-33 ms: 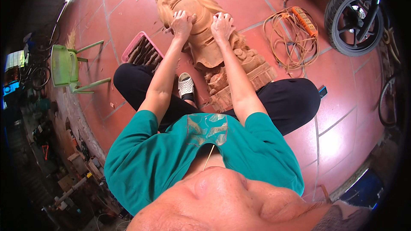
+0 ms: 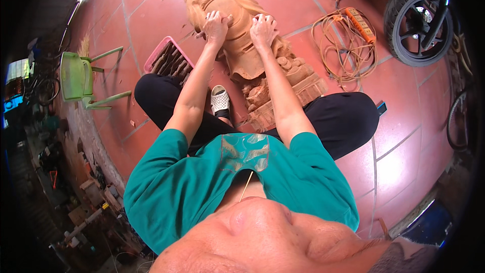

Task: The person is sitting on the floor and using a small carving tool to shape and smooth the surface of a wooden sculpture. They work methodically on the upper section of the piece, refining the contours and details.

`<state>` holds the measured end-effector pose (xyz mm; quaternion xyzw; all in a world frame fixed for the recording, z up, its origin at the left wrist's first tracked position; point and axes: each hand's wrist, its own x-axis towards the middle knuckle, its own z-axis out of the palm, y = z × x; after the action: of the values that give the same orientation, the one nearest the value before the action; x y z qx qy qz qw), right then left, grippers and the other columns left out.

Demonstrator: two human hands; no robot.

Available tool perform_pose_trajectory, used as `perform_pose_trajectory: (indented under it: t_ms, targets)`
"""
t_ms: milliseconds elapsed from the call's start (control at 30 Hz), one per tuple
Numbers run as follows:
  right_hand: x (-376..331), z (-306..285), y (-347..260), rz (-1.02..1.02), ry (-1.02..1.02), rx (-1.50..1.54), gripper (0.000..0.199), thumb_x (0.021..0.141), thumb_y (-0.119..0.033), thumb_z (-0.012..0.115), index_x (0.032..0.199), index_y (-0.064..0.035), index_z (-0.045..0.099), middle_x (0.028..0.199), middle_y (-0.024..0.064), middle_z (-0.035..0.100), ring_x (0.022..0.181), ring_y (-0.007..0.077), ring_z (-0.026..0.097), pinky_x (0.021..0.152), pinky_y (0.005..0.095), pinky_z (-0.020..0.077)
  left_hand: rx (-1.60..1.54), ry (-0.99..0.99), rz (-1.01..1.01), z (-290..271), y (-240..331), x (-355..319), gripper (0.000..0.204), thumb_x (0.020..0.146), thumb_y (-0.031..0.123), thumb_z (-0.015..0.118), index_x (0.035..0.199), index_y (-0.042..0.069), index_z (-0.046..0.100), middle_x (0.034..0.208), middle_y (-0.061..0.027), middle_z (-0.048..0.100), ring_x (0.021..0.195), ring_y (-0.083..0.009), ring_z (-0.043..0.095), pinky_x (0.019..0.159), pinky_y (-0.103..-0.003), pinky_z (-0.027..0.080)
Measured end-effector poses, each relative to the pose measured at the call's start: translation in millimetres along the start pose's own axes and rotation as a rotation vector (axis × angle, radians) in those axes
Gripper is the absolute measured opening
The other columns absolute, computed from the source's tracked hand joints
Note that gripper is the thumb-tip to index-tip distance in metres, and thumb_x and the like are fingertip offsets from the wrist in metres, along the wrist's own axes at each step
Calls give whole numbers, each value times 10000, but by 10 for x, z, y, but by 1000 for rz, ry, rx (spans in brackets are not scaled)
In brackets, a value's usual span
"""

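A carved wooden statue in reddish-brown lies on its back on the tiled floor, its ornate base close to my legs and its head far off. My left hand presses on the left side of its rounded middle, fingers bent and closed against the wood. On the opposite edge, my right hand is closed over the carving with its fingertips curled in. Whatever may lie beneath either palm is hidden. Both forearms reach straight forward over the base.
Left of the statue stands a pink basket of dark tools. Farther left is a green chair. To the right lie an orange power strip and its coiled cord, near a black motorbike wheel. My foot wears a white slipper.
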<state>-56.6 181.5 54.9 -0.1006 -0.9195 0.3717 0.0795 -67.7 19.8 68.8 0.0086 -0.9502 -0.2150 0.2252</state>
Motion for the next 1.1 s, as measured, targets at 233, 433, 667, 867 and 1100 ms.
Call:
perform_pose_trajectory:
  t_ms: [233, 433, 667, 867, 1100]
  targets:
    - [99, 14, 14, -17, 11, 17, 190, 944, -328, 560, 1038, -183, 637, 1146, 70, 557, 1156, 308, 481, 930, 590, 375, -100, -57, -172, 88, 7, 107, 254, 797, 314, 753, 757, 76, 672, 852, -119, 661, 876, -315, 626, 777, -440, 498]
    - [79, 16, 12, -20, 19, -11, 191, 940, -338, 570, 1027, -183, 641, 1138, 68, 564, 1144, 307, 489, 925, 584, 377, -78, -7, -3, 61, -1, 22, 262, 782, 331, 762, 775, 81, 685, 839, -121, 657, 872, -321, 626, 779, -443, 498]
    - [91, 37, 13, -25, 28, 11, 186, 937, -336, 572, 1021, -185, 640, 1133, 67, 562, 1144, 305, 488, 920, 586, 377, -3, -60, -116, 159, 10, 409, 306, 807, 341, 745, 763, 47, 671, 849, -150, 655, 866, -344, 626, 788, -447, 482]
    - [77, 24, 18, -44, 39, 13, 212, 932, -298, 556, 1025, -126, 641, 1121, 104, 569, 1133, 322, 470, 875, 571, 366, -57, -38, -37, 45, -2, -9, 265, 795, 307, 752, 751, 69, 644, 859, -120, 634, 900, -324, 613, 768, -455, 489]
    - [75, 81, -7, -55, 68, -15, 185, 940, -280, 532, 1026, -142, 619, 1118, 93, 555, 1138, 314, 473, 893, 586, 367, 111, -91, 31, 135, 112, 302, 231, 830, 304, 687, 824, 75, 656, 936, -107, 641, 973, -313, 609, 802, -461, 508]
